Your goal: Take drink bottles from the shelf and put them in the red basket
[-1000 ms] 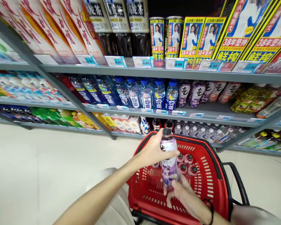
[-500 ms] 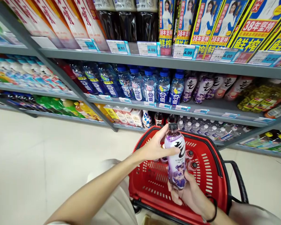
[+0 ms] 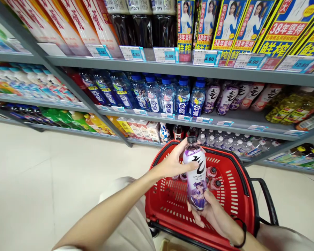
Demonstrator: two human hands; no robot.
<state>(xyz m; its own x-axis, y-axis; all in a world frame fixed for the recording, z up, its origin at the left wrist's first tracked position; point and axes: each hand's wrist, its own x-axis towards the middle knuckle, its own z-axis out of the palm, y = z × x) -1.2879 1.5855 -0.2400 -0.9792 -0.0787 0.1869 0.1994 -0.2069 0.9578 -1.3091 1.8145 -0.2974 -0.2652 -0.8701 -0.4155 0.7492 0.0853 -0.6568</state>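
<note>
A purple and white drink bottle (image 3: 196,177) with a black cap stands nearly upright between my two hands, its printed label facing me. My left hand (image 3: 174,162) grips the upper part, thumb across the label and fingers behind. Around the lower part wraps my right hand (image 3: 209,211), thumb on the front and fingers under and behind the base. Beneath the hands is a red shopping basket (image 3: 231,164) with slotted walls. Several bottles (image 3: 213,177) with dark caps lie at its far end, partly hidden by the held bottle.
Shelves (image 3: 157,68) of drinks run across the view. Blue-capped bottles (image 3: 183,94) stand on the middle shelf, beside similar purple bottles (image 3: 227,99). Cartons (image 3: 229,28) fill the top right. The basket's black handle (image 3: 267,198) sticks out at right, and pale floor tiles (image 3: 23,174) lie at left.
The bottle stays in both hands and has shifted very slightly left. The view has moved a little; both grips look the same.
</note>
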